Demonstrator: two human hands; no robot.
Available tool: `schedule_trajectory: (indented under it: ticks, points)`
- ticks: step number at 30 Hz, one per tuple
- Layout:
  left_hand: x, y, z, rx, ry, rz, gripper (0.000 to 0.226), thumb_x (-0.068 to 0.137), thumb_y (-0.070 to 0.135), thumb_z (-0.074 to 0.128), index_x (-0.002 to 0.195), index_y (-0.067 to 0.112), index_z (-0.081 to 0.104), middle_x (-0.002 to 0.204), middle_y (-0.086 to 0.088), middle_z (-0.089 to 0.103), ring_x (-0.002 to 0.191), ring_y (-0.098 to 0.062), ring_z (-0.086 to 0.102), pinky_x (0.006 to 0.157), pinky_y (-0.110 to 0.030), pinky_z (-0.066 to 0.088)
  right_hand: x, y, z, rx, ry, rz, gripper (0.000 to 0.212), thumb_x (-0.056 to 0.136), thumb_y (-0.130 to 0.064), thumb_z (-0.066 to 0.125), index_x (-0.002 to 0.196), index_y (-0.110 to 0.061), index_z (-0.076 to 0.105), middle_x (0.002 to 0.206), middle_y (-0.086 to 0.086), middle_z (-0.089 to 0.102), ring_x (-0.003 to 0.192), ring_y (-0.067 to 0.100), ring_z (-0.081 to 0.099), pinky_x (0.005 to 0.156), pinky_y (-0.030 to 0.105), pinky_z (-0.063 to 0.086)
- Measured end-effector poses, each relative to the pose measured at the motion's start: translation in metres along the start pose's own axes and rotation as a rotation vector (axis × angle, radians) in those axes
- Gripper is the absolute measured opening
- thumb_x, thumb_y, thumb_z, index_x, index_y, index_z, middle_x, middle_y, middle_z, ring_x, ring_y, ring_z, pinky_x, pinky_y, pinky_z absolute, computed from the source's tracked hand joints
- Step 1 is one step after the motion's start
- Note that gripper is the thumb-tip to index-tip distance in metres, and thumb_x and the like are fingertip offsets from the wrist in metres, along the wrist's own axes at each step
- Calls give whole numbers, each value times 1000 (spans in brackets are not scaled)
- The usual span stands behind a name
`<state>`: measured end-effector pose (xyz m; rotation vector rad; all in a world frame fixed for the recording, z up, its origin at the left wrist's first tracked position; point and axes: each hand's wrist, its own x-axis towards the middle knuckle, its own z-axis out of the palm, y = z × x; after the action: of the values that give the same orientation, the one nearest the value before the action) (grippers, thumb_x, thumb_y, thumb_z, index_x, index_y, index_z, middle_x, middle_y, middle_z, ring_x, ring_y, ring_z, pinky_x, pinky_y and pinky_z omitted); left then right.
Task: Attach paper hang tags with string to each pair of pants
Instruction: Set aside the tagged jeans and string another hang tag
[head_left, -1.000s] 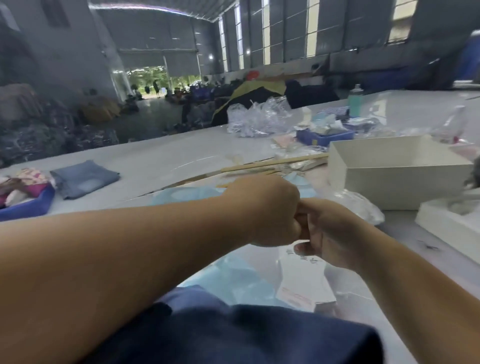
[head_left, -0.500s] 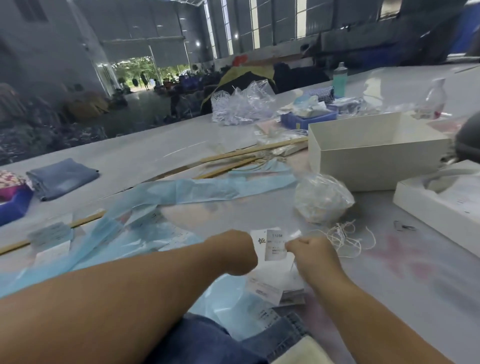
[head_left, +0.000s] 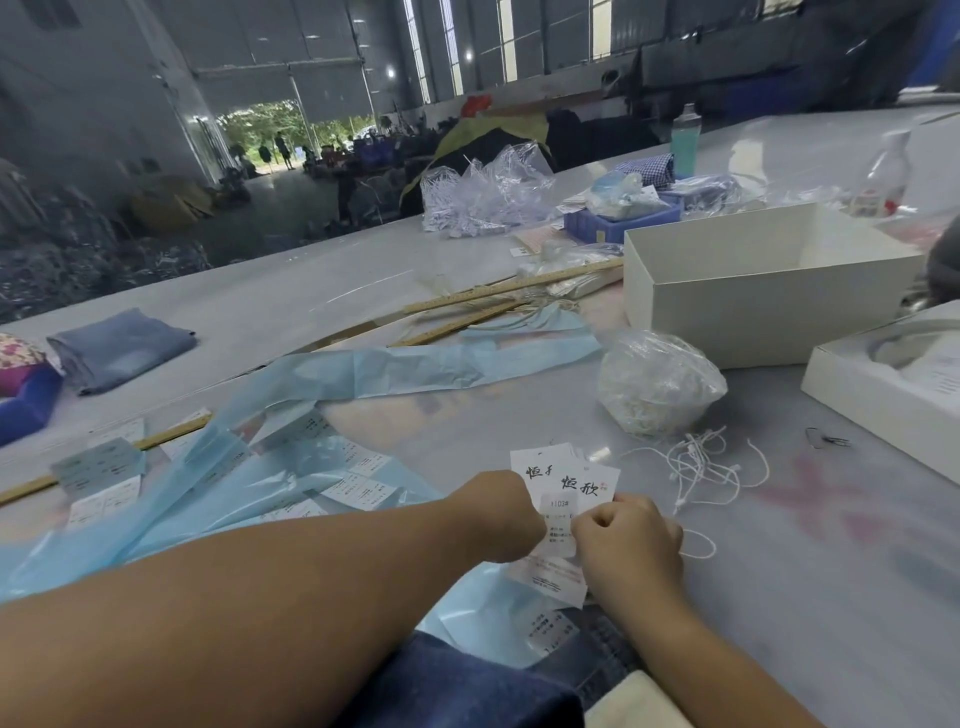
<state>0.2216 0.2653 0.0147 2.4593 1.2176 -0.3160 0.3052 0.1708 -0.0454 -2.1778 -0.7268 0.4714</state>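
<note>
Hang tags (head_left: 563, 486) are pinched between left hand (head_left: 501, 519) and right hand (head_left: 626, 538); the fanned stack may be dropped if either pinch is loosened.

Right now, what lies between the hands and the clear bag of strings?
Head view: the fanned hang tags just past both hands, then loose white strings on bare table before the bag of strings.
</note>
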Motion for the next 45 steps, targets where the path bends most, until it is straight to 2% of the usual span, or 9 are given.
schedule_trajectory:
  ticks: [7, 10, 17, 22, 25, 29, 36, 40, 45]
  points:
    - [3, -7, 10, -5, 26, 2, 31, 87, 26, 63, 64, 19, 43, 68, 3, 52, 56, -12, 48, 42, -21, 32, -6, -1, 0, -128, 78, -56, 20, 89, -28, 55, 80, -26, 72, 134, -3, 50, 120, 25, 36, 99, 36, 35]
    - [4, -6, 12, -22, 30, -6, 32, 87, 28, 64, 65, 21, 42, 67, 6, 50, 54, -10, 47, 41, -20, 33, -10, 0, -1, -197, 118, -102, 18, 84, -40, 63, 67, -32, 64, 132, -6, 48, 122, 21, 32, 102, 38, 30]
    - [5, -5, 12, -23, 43, 15, 26, 87, 25, 63, 73, 24, 41, 76, 8, 50, 65, -9, 50, 45, -18, 35, -3, 9, -1, -423, 156, -168, 45, 80, -63, 55, 105, -26, 56, 118, -3, 42, 115, 21, 33, 105, 41, 31]
    - [7, -4, 12, -109, 8, -15, 19, 90, 16, 58, 76, 21, 47, 81, 9, 51, 67, -8, 49, 46, -15, 40, -1, 9, -10, -381, 177, -317, 20, 95, -36, 46, 104, -25, 60, 111, -4, 56, 106, 22, 45, 98, 41, 32]
    - [9, -5, 5, -309, 4, -92, 7, 91, 11, 50, 87, 14, 54, 87, 5, 56, 70, -10, 53, 41, -13, 38, 14, 17, -39, -295, 194, -311, 27, 88, -10, 49, 108, -21, 64, 112, -1, 63, 104, 26, 49, 86, 37, 35]
    - [7, -4, -2, -413, 3, -177, 14, 89, 12, 43, 77, 13, 50, 81, -2, 55, 59, -13, 44, 39, -17, 32, 32, 34, -68, -629, -116, -262, 33, 89, -28, 57, 121, -33, 61, 131, -7, 51, 124, 22, 40, 96, 36, 38]
    - [-1, 1, -3, -417, -82, -203, 33, 95, 25, 32, 111, 15, 60, 78, 1, 52, 59, -13, 41, 46, -21, 35, 30, 53, -58, -570, -34, -336, 11, 88, -40, 62, 94, -35, 71, 108, -15, 54, 112, 16, 44, 88, 31, 36]
    - [0, 2, 1, -373, -79, -170, 25, 97, 26, 33, 108, 21, 54, 76, 5, 55, 56, -8, 46, 38, -14, 35, 27, 56, -53, -549, -2, -414, 11, 93, -33, 55, 93, -31, 67, 102, -13, 52, 105, 15, 45, 82, 30, 33]
    - [4, -2, 4, -284, -59, -179, 22, 93, 25, 42, 103, 13, 58, 89, 0, 63, 72, -15, 60, 56, -21, 52, 21, 50, -56, -351, 59, -499, 15, 96, -22, 53, 81, -24, 56, 89, -8, 59, 91, 20, 52, 77, 33, 30]
